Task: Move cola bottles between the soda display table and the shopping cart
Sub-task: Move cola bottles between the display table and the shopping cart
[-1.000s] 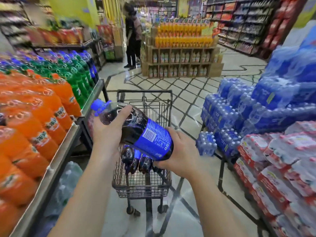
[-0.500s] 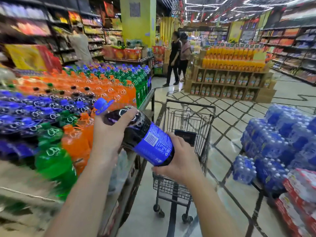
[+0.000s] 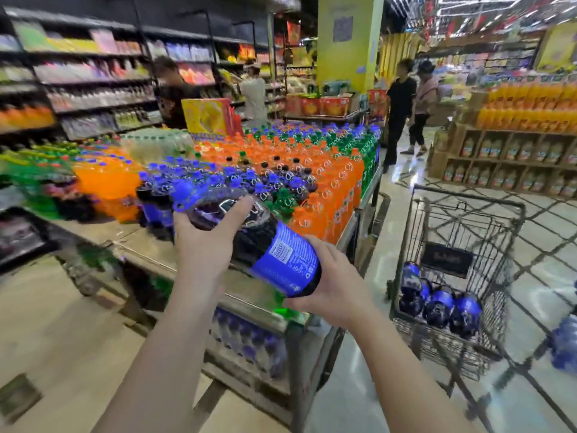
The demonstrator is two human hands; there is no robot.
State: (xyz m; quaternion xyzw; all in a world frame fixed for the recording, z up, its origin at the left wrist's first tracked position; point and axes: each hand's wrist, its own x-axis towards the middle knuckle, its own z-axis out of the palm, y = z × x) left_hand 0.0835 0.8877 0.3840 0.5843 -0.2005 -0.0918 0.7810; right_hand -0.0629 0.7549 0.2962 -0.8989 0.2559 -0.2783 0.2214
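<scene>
The left hand [image 3: 203, 245] curls its fingers around the neck while the right hand [image 3: 331, 292] cups the base, carrying the cola bottle [image 3: 259, 242] tilted over the surface [image 3: 146, 248], probably toward the standing bottles beyond the fingers, cart [image 3: 459, 276] right.

- The cola bottle [image 3: 249, 242] hides most of the right hand [image 3: 335, 290]; only the thumb and the back of that hand show below its base.
- The left hand [image 3: 204, 245] covers part of the bottle's shoulder, and the print on the blue label is too small to read.
- The left part of the soda display table [image 3: 150, 245] is smeared by motion blur, so the bottles there read only as streaks of colour.
- In the shopping cart [image 3: 462, 214], wire mesh partly screens the bottles in the cart [image 3: 437, 304]; their count stays unclear.
- The black tag on the cart [image 3: 446, 260] is illegible.
- Both forearms are cut off by the bottom edge.
</scene>
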